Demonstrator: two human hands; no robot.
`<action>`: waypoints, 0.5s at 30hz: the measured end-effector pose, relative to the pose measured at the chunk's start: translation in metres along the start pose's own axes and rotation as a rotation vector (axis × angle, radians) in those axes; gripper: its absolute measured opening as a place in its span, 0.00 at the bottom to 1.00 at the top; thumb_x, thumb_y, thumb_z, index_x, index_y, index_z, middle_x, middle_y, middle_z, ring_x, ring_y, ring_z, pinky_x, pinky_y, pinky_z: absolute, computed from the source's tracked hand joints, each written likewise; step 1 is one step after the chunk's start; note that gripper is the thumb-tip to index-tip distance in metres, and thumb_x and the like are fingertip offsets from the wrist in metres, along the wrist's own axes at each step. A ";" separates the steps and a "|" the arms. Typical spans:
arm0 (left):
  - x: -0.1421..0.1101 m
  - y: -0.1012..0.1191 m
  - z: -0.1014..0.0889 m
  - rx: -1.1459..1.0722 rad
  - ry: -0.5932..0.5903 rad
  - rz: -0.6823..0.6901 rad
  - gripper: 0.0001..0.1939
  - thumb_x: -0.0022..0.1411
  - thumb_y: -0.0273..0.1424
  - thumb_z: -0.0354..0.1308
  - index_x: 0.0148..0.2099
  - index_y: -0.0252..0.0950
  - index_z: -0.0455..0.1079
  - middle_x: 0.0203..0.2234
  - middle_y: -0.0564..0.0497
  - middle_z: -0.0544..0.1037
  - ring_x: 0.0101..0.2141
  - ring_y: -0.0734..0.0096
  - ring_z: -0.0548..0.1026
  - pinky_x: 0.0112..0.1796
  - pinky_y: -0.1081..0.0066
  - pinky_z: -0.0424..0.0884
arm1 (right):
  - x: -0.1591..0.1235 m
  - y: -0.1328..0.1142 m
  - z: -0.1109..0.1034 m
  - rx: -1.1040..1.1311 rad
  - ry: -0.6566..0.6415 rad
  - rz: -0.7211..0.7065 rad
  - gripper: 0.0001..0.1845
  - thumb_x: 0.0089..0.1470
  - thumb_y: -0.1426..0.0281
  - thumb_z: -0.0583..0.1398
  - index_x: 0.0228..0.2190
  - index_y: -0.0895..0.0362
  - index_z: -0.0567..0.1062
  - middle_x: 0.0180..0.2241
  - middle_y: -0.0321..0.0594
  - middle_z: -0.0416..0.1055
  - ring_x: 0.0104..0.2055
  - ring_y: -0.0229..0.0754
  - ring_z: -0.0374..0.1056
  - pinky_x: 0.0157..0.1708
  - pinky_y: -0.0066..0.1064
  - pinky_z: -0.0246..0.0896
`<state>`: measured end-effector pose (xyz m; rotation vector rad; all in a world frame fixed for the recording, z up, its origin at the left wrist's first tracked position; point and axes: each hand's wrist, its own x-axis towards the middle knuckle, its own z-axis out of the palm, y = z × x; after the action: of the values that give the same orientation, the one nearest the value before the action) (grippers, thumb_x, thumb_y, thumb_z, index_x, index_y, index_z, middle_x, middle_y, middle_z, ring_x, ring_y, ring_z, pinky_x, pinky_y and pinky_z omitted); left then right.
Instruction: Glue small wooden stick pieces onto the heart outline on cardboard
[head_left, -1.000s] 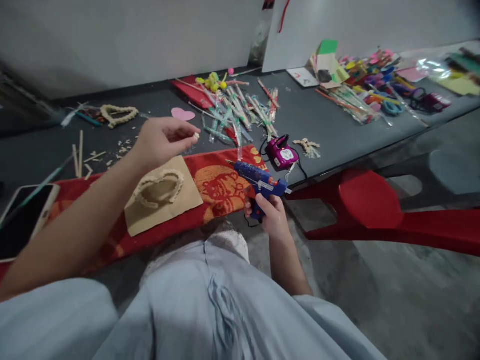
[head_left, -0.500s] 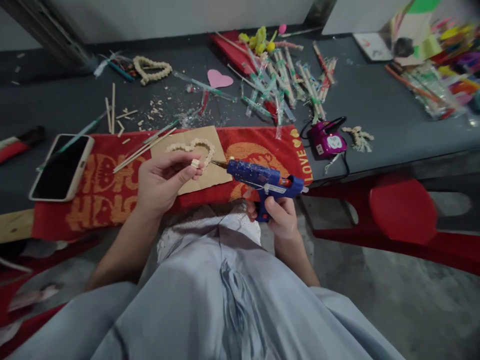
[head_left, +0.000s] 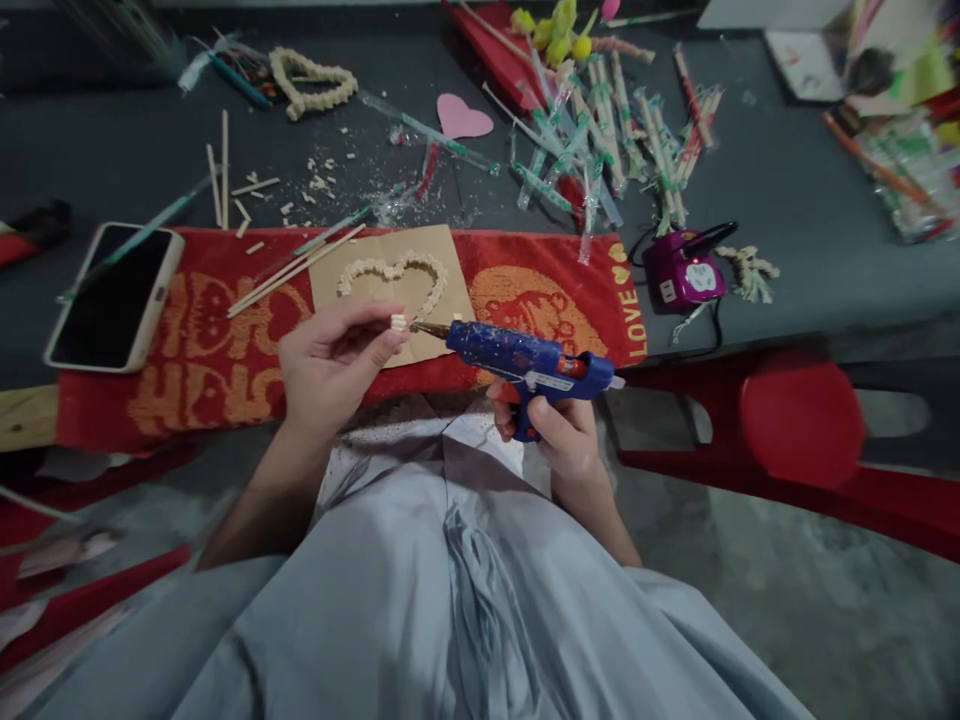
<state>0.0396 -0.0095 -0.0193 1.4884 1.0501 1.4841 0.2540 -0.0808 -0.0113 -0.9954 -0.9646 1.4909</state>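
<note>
My left hand (head_left: pixel 334 362) pinches a small pale stick piece (head_left: pixel 398 322) between thumb and fingers. My right hand (head_left: pixel 559 436) grips the handle of a blue glue gun (head_left: pixel 525 362); its nozzle tip touches the piece. Just behind them a brown card (head_left: pixel 450 295) carries a heart outline of small pale pieces (head_left: pixel 393 271). The card lies on a red patterned cloth (head_left: pixel 225 350) along the front edge of the dark table (head_left: pixel 787 210).
A phone (head_left: pixel 114 297) rests at the cloth's left end, thin wooden sticks (head_left: pixel 289 272) beside the card. Farther back lie a second pale heart (head_left: pixel 311 80), a pink paper heart (head_left: pixel 462 117), wrapped sticks (head_left: pixel 600 140) and a purple device (head_left: pixel 682 272). A red stool (head_left: pixel 799 430) stands right.
My left hand drew back from over the table to the front edge with the small piece. The glue gun's nozzle came up against the piece. The view tilted downward.
</note>
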 end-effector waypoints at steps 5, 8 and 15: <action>0.001 0.008 -0.005 0.212 -0.048 0.125 0.10 0.59 0.32 0.68 0.43 0.49 0.81 0.34 0.53 0.81 0.34 0.71 0.78 0.35 0.70 0.77 | 0.002 0.003 0.001 -0.013 0.002 0.022 0.22 0.50 0.47 0.66 0.33 0.53 0.81 0.21 0.36 0.71 0.21 0.36 0.64 0.19 0.29 0.60; 0.000 0.009 -0.007 0.268 -0.062 0.161 0.11 0.59 0.32 0.67 0.45 0.49 0.80 0.36 0.53 0.82 0.35 0.70 0.79 0.37 0.69 0.79 | 0.004 0.006 0.000 -0.048 -0.036 0.018 0.24 0.51 0.46 0.64 0.34 0.54 0.81 0.21 0.36 0.71 0.20 0.35 0.64 0.19 0.29 0.61; -0.007 0.000 -0.010 0.211 -0.045 0.124 0.21 0.58 0.32 0.68 0.55 0.49 0.75 0.39 0.52 0.83 0.37 0.69 0.81 0.43 0.68 0.80 | 0.006 0.009 -0.001 -0.086 -0.015 -0.006 0.21 0.53 0.48 0.64 0.32 0.53 0.80 0.21 0.35 0.71 0.19 0.34 0.63 0.18 0.27 0.58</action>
<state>0.0296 -0.0165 -0.0222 1.7544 1.1334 1.4524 0.2513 -0.0759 -0.0209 -1.0427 -1.0488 1.4640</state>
